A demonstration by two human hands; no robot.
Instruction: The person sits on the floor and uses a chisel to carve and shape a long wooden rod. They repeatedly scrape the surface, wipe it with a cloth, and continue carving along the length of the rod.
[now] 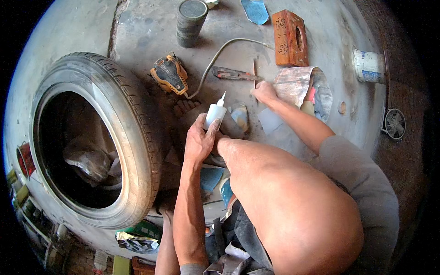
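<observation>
My left hand (200, 139) is closed around a small white squeeze bottle (215, 114), its narrow nozzle pointing up. My right hand (265, 93) reaches out on the right, fingers pinched at the lower end of a thin reddish-brown stick (255, 68). Just left of that stick lies a utility knife (229, 74) with a dark and red handle; the stick crosses near its right end. A creased sheet of paper (293, 87) is right of my right hand, partly covering a bottle with a pink top (311, 95).
A large tyre (137, 137) stands at the left. Beyond it are an orange-black sander (169, 74) with a pale hose (215, 57) and a dark cylindrical container (190, 25). A carved wooden tissue box (282, 39), a white bucket (369, 67) and a small fan (394, 123) are farther right.
</observation>
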